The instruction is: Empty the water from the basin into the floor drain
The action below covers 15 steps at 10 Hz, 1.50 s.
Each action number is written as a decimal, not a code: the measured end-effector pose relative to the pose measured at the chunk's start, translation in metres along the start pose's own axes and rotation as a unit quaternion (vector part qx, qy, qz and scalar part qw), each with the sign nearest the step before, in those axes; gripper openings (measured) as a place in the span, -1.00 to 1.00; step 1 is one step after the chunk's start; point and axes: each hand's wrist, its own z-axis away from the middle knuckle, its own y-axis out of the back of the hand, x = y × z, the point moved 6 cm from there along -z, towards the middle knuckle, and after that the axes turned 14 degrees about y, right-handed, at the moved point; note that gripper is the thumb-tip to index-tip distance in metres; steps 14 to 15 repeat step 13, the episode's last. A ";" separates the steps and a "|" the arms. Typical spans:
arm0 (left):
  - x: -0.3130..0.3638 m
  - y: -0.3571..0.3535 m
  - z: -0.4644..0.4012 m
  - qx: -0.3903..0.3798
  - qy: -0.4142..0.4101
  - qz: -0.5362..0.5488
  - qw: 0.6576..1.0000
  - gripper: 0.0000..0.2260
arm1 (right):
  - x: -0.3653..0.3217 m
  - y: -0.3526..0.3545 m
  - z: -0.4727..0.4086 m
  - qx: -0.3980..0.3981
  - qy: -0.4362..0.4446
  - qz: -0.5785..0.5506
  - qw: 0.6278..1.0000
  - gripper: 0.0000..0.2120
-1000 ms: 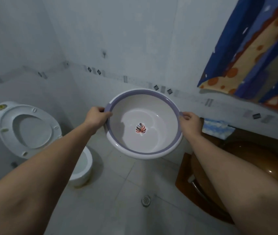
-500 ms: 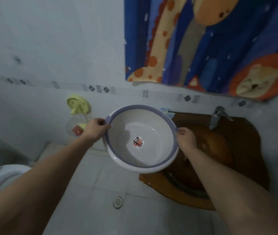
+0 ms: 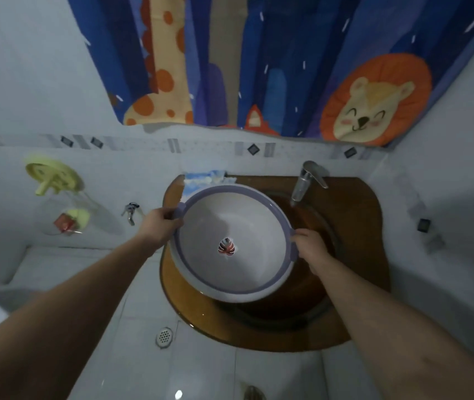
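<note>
Hovering over the brown sink [image 3: 354, 255], the basin [image 3: 247, 223] is a round white bowl with a wide lavender rim and small lavender tabs on opposite sides. A red, white and dark leaf print [image 3: 226, 247] sits at the middle of its inner floor. The inside looks bare and pale; whether any water lies in it cannot be told. The bowl is tipped slightly, its opening facing up and toward the camera, and it covers the left part of the sink, with its near edge reaching out over the sink's front lip.

The left hand [image 3: 159, 223] closes on the rim at the side away from the faucet [image 3: 302, 183], fingers curled under the edge and thumb lying on top by the lavender tab. The right hand [image 3: 312, 249] clamps the opposite rim on the faucet side, fingers wrapped over the tab, knuckles up. Both bare forearms stretch forward from the lower corners, nearly straight.

The faucet stands behind the right hand at the sink's back edge. A blue-and-white cloth [image 3: 204, 177] lies at the sink's back left, just behind the basin. The floor drain [image 3: 164, 337], a small round metal grate, sits in the white tiles left of the sink's front edge, well below the basin. A cartoon-animal curtain [image 3: 259, 59] hangs on the wall above the sink.
</note>
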 end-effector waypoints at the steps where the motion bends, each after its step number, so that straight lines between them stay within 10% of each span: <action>1: 0.007 -0.022 -0.005 -0.020 0.008 -0.020 1.000 -0.74 | 0.014 0.015 -0.008 -0.004 -0.016 -0.013 1.000 -0.85; 11: -0.011 -0.169 -0.051 -0.153 0.164 -0.144 0.964 -0.66 | 0.076 0.064 -0.046 -0.039 -0.122 0.037 0.991 -0.54; 15: 0.038 -0.155 -0.054 -0.105 0.050 -0.187 0.975 -0.80 | 0.050 0.075 -0.050 -0.004 -0.036 0.067 0.997 -0.42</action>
